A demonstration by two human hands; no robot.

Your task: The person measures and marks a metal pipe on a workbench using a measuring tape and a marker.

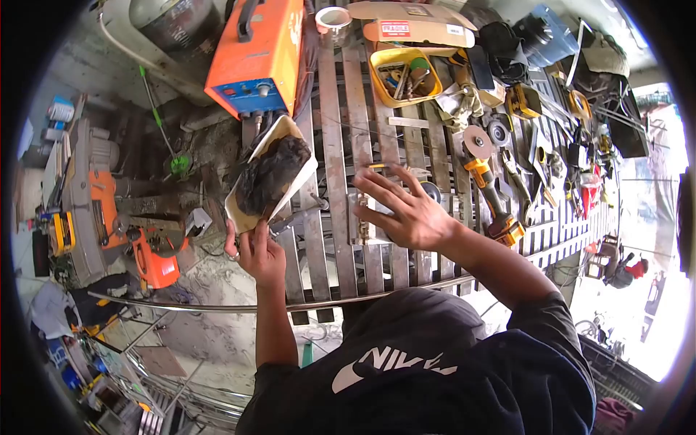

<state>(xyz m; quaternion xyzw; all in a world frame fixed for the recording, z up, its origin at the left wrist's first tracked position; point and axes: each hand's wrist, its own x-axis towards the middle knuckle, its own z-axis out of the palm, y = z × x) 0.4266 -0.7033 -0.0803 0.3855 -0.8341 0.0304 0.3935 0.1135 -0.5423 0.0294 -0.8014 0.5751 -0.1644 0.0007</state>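
Note:
My left hand (259,255) grips the near end of a long cream-coloured open tray (307,168), thumb and fingers at its rim. A crumpled black rag (272,177) fills most of that tray, which lies tilted across the left part of the slatted metal table. To the right, my right hand (407,215) is spread open, palm down, with nothing in its grasp. Beneath its fingers shows a flat metal piece (360,217), partly hidden by the hand. A thin metal bar tool (293,219) lies between the tray and this piece.
An orange welding machine (257,61) stands behind the tray. Further back are a yellow tub (404,76) of small tools and a cardboard box (417,25). A yellow angle grinder (493,199) lies right of my right hand. A rail (217,309) edges the slatted table (335,181).

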